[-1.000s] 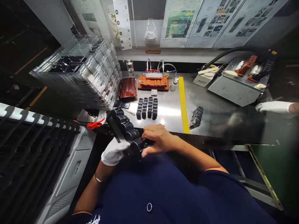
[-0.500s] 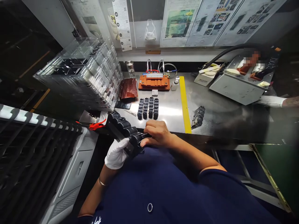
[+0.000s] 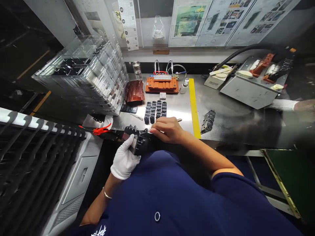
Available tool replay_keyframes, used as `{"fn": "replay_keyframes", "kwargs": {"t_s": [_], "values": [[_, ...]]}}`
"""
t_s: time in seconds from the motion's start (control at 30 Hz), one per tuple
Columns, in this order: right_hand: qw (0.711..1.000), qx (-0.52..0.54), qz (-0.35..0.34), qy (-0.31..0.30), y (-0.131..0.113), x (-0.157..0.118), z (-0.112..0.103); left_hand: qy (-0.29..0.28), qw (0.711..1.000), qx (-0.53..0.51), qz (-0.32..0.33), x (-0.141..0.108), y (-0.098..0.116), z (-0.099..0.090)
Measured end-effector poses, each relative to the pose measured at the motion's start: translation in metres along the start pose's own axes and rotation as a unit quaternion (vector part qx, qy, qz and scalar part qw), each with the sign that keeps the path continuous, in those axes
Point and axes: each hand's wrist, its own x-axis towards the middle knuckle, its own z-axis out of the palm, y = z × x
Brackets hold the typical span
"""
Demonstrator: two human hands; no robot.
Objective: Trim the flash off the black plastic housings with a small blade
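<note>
My left hand [image 3: 125, 160], in a white glove, is closed around a black moulded plastic part [image 3: 141, 144] in front of my body, thumb on its flat face. The part points away from me, its ribbed side toward the right. My bare right hand [image 3: 168, 129] pinches a thin hand tool [image 3: 179, 120], whose light rear end sticks out past the knuckles. Its tip, by the part's upper right edge, is too small to make out. Just beyond my right hand, several black ribbed pieces [image 3: 153, 111] lie side by side on the metal bench.
Stacked clear plastic trays [image 3: 103, 78] stand at left, near red-handled pliers [image 3: 102, 129]. An orange fixture [image 3: 161, 85] sits at the back. Right of a yellow strip [image 3: 194, 108] lie another black piece [image 3: 208, 121] and a grey machine [image 3: 248, 91]. Another person's white-covered arm [image 3: 283, 105] reaches in from the right.
The black part has been turned from a long slanting pose to pointing away from me. My right hand has moved slightly up and right, and the tool's rear end now shows.
</note>
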Motion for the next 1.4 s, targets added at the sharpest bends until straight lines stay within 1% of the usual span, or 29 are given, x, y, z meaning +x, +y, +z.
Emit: {"fn": "replay_keyframes", "kwargs": {"t_s": [0.2,0.33,0.47,0.63,0.73,0.8,0.83,0.9,0.93,0.97,1.0,1.03,1.1,1.13,1.17,1.2,1.27,1.33,1.4], "values": [[0.998,-0.006,-0.043,-0.046,0.006,0.008,-0.008,0.039,0.999,-0.014,-0.005,-0.004,-0.004,0.006],[0.993,0.024,-0.065,-0.094,0.011,0.011,-0.016,0.025,0.999,-0.009,-0.025,-0.005,-0.006,0.009],[0.986,0.065,-0.066,-0.138,0.014,0.011,-0.023,0.002,0.999,-0.008,-0.046,-0.004,-0.008,0.008],[0.973,0.137,-0.063,-0.174,0.016,0.007,-0.025,0.011,0.998,-0.014,-0.066,-0.003,-0.008,0.006],[0.962,0.187,-0.045,-0.193,0.018,0.003,-0.025,0.015,0.996,-0.023,-0.080,-0.003,-0.011,0.008],[0.941,0.245,-0.015,-0.235,0.021,0.001,-0.026,0.013,0.995,-0.023,-0.101,-0.003,-0.013,0.010],[0.919,0.283,0.003,-0.273,0.024,0.000,-0.027,0.012,0.994,-0.020,-0.111,-0.002,-0.014,0.010],[0.858,0.358,0.035,-0.367,0.028,-0.003,-0.029,0.004,0.994,-0.019,-0.107,0.000,-0.012,0.010],[0.829,0.384,0.049,-0.404,0.030,-0.004,-0.029,-0.004,0.996,-0.025,-0.086,0.001,-0.010,0.009],[0.812,0.398,0.065,-0.421,0.030,-0.006,-0.029,-0.016,0.998,-0.034,-0.057,0.002,-0.006,0.007],[0.814,0.400,0.087,-0.413,0.030,-0.008,-0.028,-0.033,0.998,-0.045,-0.027,0.004,-0.001,0.005],[0.832,0.392,0.114,-0.377,0.029,-0.009,-0.025,-0.054,0.997,-0.055,-0.002,0.005,0.004,0.002],[0.882,0.359,0.171,-0.252,0.025,-0.010,-0.017,-0.108,0.992,-0.063,0.020,0.008,0.012,-0.006],[0.901,0.342,0.191,-0.185,0.021,-0.010,-0.011,-0.137,0.989,-0.061,0.021,0.010,0.015,-0.009],[0.913,0.331,0.202,-0.127,0.017,-0.009,-0.005,-0.163,0.985,-0.059,0.020,0.011,0.017,-0.012],[0.919,0.328,0.205,-0.079,0.013,-0.008,0.002,-0.185,0.981,-0.056,0.021,0.013,0.017,-0.014],[0.920,0.331,0.208,-0.007,0.003,-0.004,0.014,-0.214,0.975,-0.056,0.024,0.015,0.016,-0.017],[0.913,0.338,0.223,0.047,-0.006,0.000,0.025,-0.227,0.972,-0.061,0.027,0.015,0.013,-0.017],[0.899,0.354,0.245,0.080,-0.014,0.003,0.032,-0.231,0.970,-0.070,0.029,0.014,0.010,-0.017]]}}
